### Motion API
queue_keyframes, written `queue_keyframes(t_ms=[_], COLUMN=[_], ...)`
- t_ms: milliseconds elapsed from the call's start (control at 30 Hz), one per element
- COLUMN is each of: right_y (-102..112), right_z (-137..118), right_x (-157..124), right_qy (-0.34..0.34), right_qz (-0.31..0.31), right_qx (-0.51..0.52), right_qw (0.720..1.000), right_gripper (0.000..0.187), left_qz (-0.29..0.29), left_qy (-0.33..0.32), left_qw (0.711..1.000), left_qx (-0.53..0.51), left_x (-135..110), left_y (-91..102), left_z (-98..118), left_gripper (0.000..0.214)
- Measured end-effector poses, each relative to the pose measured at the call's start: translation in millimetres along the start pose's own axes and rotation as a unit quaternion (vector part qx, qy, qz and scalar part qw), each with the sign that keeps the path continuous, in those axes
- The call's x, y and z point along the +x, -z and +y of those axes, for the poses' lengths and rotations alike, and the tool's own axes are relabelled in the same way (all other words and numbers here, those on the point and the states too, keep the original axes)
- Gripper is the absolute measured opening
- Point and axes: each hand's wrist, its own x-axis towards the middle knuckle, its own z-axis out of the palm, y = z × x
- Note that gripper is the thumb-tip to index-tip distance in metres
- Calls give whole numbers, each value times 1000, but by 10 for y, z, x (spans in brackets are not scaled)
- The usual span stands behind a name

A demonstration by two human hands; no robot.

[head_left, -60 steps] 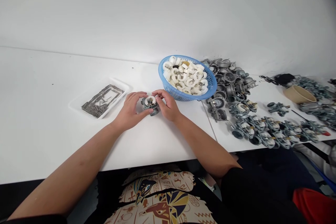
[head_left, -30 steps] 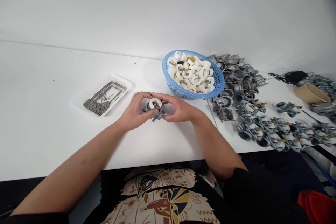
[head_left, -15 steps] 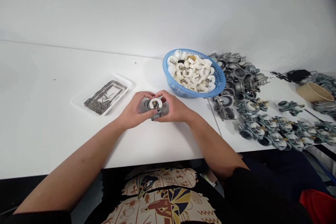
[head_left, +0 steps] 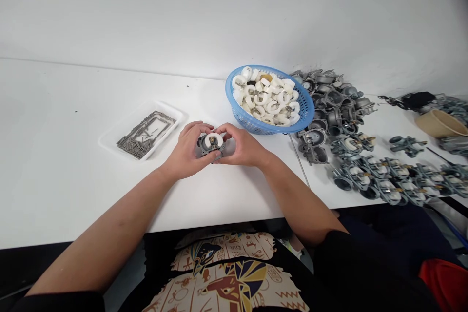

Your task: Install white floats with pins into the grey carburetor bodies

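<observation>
A small grey metal carburetor body (head_left: 211, 147) with a white horseshoe-shaped float (head_left: 212, 140) on top is held just above the white table (head_left: 54, 165). My left hand (head_left: 186, 152) wraps its left side, fingers curled round it. My right hand (head_left: 244, 147) grips its right side, thumb and forefinger pressed at the float. Just behind my right hand stands a blue plastic basket (head_left: 270, 127) full of white floats (head_left: 268, 97).
A clear shallow tray (head_left: 109, 137) holding several thin metal pins (head_left: 144, 129) lies left of my hands. A heap of grey carburetor bodies (head_left: 332, 105) and rows of assembled ones (head_left: 387, 178) fill the right. A tan paper bowl (head_left: 438, 124) sits far right.
Both hands kept hold of the carburetor body. It was turned and tilted between them, and the right fingers closed in on the white float again.
</observation>
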Motion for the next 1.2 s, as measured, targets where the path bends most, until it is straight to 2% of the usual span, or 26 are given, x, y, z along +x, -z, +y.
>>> queue_keyframes(t_ms=[233, 367, 667, 767, 933, 1200], right_y=[-10, -24, -22, -23, -25, -15], right_z=[-4, -35, 25, 30, -19, 8], right_x=[10, 5, -6, -7, -19, -10], right_qy=[16, 0, 23, 26, -8, 3], right_qz=[-9, -20, -21, -18, -3, 5], right_qx=[-1, -13, 1, 7, 8, -3], right_qw=[1000, 1000, 1000, 999, 1000, 1000], right_gripper=[55, 54, 67, 64, 57, 48], left_qz=[30, 12, -10, -14, -7, 7], left_qy=[38, 74, 38, 53, 85, 99], left_qw=[998, 993, 998, 998, 995, 995], left_qx=[-40, -87, -44, -35, -52, -31], left_x=[-15, -14, -8, -4, -7, 8], left_y=[14, 39, 109, 142, 145, 215], left_z=[-20, -42, -50, -79, -110, -13], left_gripper=[44, 47, 48, 46, 49, 50])
